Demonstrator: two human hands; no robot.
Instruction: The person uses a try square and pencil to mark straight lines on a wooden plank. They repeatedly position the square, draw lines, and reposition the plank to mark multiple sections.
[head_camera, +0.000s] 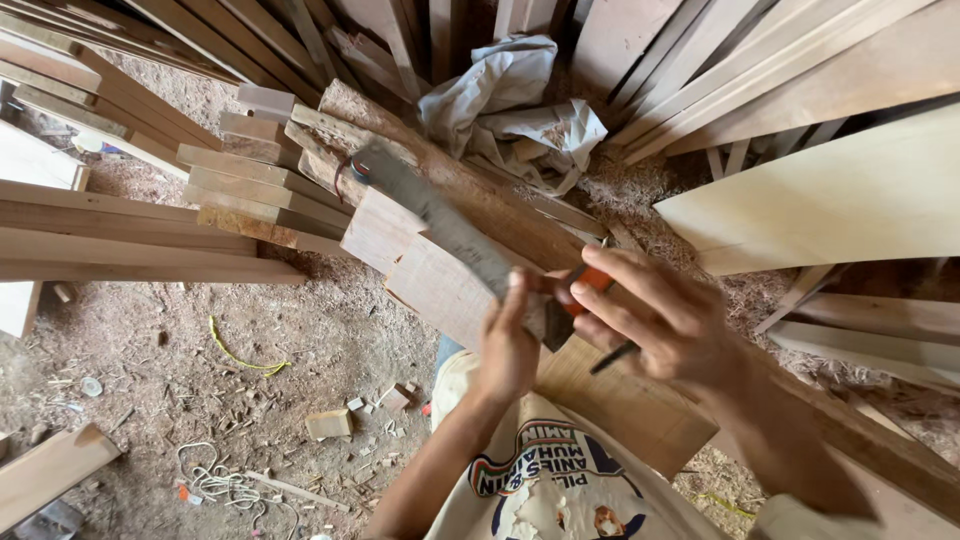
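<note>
My left hand presses its thumb on the near end of a long grey metal ruler that lies diagonally across a flat wooden board. My right hand grips a short orange and black pencil with its tip close to the ruler's edge, right beside my left thumb. The board rests on a thick rough beam that runs from upper left to lower right.
Stacked planks lie at the left and leaning boards fill the back and right. A crumpled grey cloth sits behind the beam. Sawdust, offcuts, white cord and a yellow string cover the floor.
</note>
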